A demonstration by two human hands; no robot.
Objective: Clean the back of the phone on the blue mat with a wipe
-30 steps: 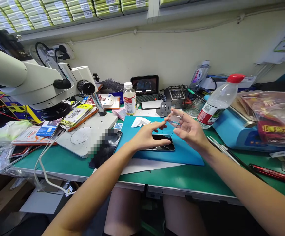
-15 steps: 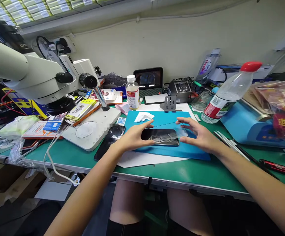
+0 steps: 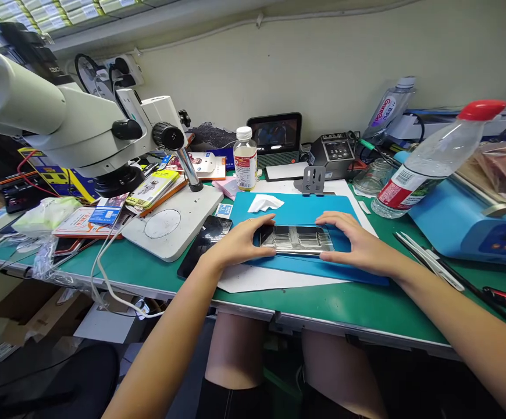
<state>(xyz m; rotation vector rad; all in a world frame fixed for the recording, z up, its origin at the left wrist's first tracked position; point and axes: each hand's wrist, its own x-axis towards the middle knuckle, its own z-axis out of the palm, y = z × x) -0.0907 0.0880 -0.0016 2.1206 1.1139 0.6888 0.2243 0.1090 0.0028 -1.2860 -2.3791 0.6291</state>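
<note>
A clear screen protector (image 3: 312,237) with a thin dark border lies flat over, or just above, a dark smartphone (image 3: 274,238) on the blue mat (image 3: 318,201). Bright reflections streak across its surface, and whether it touches the phone I cannot tell. My left hand (image 3: 246,240) pinches its left end between thumb and fingers. At the opposite end, my right hand (image 3: 353,241) grips it the same way. Another dark phone (image 3: 203,244) lies left of the mat, partly behind my left hand. A crumpled white tissue (image 3: 266,202) rests on the mat's far side.
A microscope (image 3: 78,128) with a white base (image 3: 187,212) stands left. At the back are a small bottle (image 3: 245,166), a screen device (image 3: 277,137) and a grey metal stand (image 3: 314,179). A red-capped bottle (image 3: 427,166), tweezers (image 3: 431,262) and a blue machine (image 3: 449,218) are right.
The screen protector has gone from tilted above the phone to lying level over it. Both hands have lowered with it. The camera view has shifted slightly left.
</note>
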